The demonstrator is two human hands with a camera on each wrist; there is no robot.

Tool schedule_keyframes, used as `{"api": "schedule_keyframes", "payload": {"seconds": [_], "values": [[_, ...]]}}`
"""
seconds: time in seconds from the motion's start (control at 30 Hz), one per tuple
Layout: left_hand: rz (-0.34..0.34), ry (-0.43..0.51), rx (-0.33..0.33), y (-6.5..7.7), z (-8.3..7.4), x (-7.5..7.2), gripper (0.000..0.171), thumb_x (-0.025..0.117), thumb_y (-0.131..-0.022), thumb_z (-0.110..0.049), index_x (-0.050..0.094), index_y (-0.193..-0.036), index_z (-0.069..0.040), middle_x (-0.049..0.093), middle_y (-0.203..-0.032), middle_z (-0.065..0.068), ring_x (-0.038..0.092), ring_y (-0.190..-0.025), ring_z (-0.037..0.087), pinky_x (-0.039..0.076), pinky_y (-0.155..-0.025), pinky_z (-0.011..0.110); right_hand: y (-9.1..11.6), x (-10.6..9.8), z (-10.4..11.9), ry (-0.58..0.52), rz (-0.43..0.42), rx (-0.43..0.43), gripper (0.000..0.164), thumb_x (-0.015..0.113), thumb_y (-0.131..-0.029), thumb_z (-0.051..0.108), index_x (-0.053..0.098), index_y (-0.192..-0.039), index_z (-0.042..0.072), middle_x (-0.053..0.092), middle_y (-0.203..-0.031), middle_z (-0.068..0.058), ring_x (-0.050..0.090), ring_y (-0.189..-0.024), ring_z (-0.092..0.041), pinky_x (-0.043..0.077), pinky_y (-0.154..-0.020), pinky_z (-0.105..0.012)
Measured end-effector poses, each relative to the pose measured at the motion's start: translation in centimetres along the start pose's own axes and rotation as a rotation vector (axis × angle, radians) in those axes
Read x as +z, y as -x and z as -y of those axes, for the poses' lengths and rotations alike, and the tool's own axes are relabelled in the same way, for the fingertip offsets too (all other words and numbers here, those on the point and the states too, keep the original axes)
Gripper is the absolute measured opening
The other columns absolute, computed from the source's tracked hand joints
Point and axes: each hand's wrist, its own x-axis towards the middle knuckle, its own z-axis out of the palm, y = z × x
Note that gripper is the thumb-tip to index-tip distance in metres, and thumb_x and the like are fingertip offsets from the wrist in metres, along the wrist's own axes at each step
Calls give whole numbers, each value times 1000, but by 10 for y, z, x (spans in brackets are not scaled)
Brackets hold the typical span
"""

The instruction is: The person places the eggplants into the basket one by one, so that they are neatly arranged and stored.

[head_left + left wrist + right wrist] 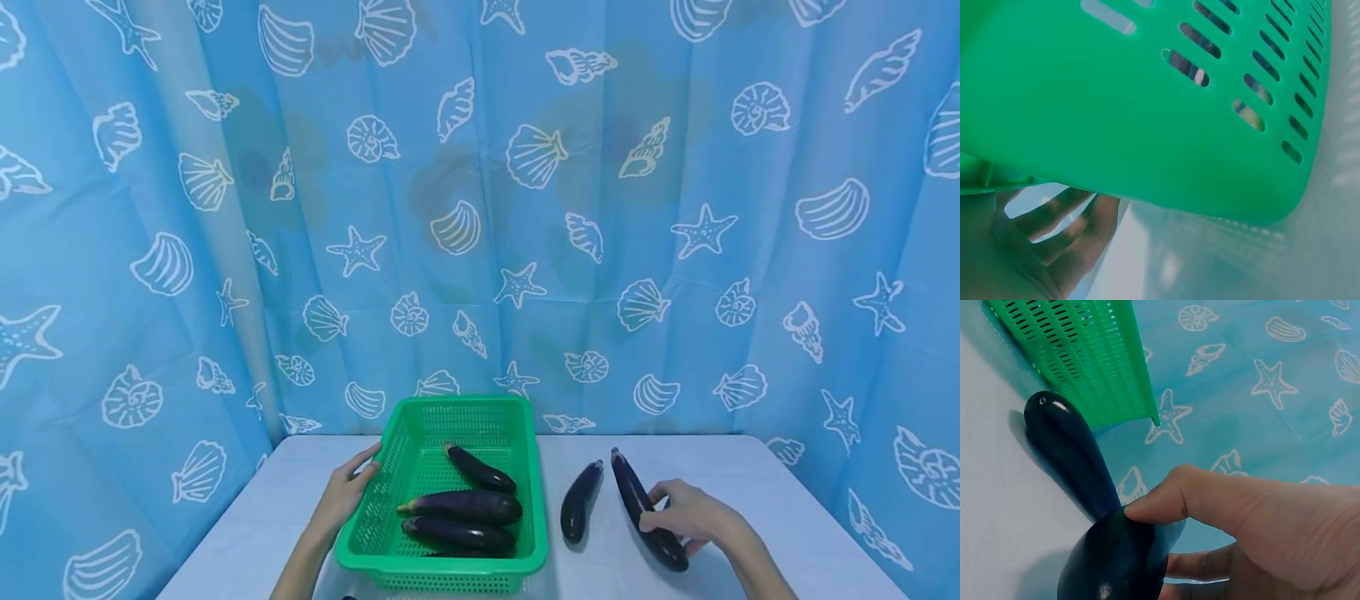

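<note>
My right hand (pixel 686 512) pinches a dark purple eggplant (pixel 633 487) that lies slanted on the table at the right. In the right wrist view, the thumb (pixel 1157 503) presses the top of the eggplant (pixel 1110 559) and other fingers lie along its far side. Just left of it lies another eggplant (pixel 580 504), apart from the hand. My left hand (pixel 345 492) touches the left rim of a green plastic basket (pixel 542 508); its fingers (pixel 1088 247) look fairly straight beside the basket wall. Inside the basket lie several eggplants (pixel 461 506), the nearest partly hidden by the front rim.
A white-covered table (pixel 712 454) bears everything. Behind and at both sides hangs a blue curtain (pixel 480 250) with white shells and starfish. A small dark tip (pixel 348 597) shows at the bottom edge, left of the basket, too little to identify.
</note>
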Motion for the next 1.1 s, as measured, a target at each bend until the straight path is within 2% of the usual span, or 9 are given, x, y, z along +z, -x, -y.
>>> {"api": "schedule_keyframes", "payload": {"seconds": [0.2,0.4,0.63,0.83,1.1], "values": [[-5,-8,0,-1,2,-1,45,47,-104,-29,47,-147,-14,45,-150,22,53,-129,41,48,-100,51,0,-2,5,2,-28,-11,57,72,-81,28,56,-123,-7,65,-96,-15,63,-81,-23,59,-64,-39],[-1,-22,-1,-2,3,-1,46,46,-104,-29,45,-148,-14,44,-151,21,49,-133,42,44,-104,54,5,-4,8,-14,-67,-61,59,72,-80,27,57,-126,-7,67,-94,-11,65,-79,-20,59,-64,-39],[2,-5,-12,-1,2,-1,46,47,-104,-29,46,-148,-15,44,-151,21,52,-130,41,47,-102,52,7,-3,11,-15,-98,-88,61,73,-82,30,57,-128,-6,68,-91,-9,66,-77,-19,58,-65,-39],[5,-15,-16,-2,3,-1,47,46,-104,-31,45,-148,-15,42,-153,19,48,-134,42,42,-106,55,7,-2,14,-21,-106,-101,60,73,-82,30,57,-129,-5,68,-90,-8,66,-77,-19,58,-66,-39],[-3,-15,-5,-2,4,-1,46,46,-105,-29,46,-148,-14,44,-151,20,52,-131,41,45,-103,53,9,-1,22,-21,-116,-124,56,72,-82,26,59,-128,-3,68,-87,-7,65,-75,-18,57,-65,-38]]}}
